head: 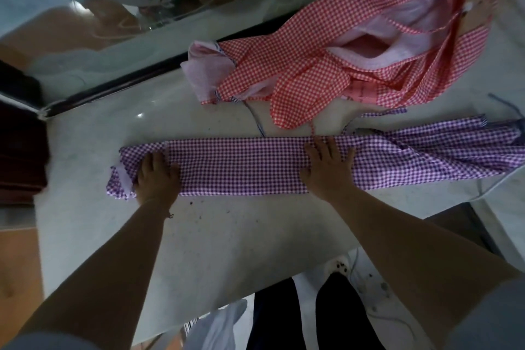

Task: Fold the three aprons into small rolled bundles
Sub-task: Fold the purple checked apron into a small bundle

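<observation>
A purple-and-white checked apron (241,165) lies across the white counter (216,239) as a long narrow folded strip. Its right end is bunched, with straps trailing. My left hand (157,176) presses flat on the strip's left end, where a white lining corner shows. My right hand (326,165) lies flat on the strip to the right of its middle, fingers spread. Behind it a red-and-white checked apron (326,65) sits in a loose crumpled heap with pale pink lining showing. A third apron is not clearly in view.
A glossy dark panel (113,23) runs along the back of the counter. Dark red folded cloth (20,156) sits at the left edge. The counter's near edge is close to my legs, and a thin cord (488,190) hangs at the right.
</observation>
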The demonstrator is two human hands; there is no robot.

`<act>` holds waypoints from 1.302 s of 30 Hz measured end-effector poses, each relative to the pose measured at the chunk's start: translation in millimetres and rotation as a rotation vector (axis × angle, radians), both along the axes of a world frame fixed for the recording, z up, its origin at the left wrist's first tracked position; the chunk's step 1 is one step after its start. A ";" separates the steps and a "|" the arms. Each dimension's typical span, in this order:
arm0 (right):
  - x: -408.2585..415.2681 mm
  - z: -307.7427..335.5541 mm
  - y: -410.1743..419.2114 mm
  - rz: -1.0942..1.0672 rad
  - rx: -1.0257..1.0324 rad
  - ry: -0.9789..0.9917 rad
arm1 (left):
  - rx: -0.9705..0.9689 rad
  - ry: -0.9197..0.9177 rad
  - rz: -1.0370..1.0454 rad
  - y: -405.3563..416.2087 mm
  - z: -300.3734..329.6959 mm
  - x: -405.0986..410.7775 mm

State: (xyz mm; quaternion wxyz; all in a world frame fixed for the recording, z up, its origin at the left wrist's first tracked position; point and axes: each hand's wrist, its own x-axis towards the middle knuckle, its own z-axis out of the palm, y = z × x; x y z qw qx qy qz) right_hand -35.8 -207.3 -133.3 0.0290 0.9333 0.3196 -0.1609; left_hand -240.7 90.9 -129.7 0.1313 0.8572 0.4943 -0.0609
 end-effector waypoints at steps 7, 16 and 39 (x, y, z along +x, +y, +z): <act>-11.6 7.1 26.3 -0.105 -0.050 0.010 | 0.086 0.201 -0.004 27.7 0.7 -30.6; -21.8 9.7 39.6 -0.191 -0.077 0.022 | -0.031 -0.085 0.610 26.7 21.4 -50.3; -30.1 8.8 43.0 -0.231 -0.073 0.063 | 0.304 -0.455 0.097 29.1 31.2 -44.8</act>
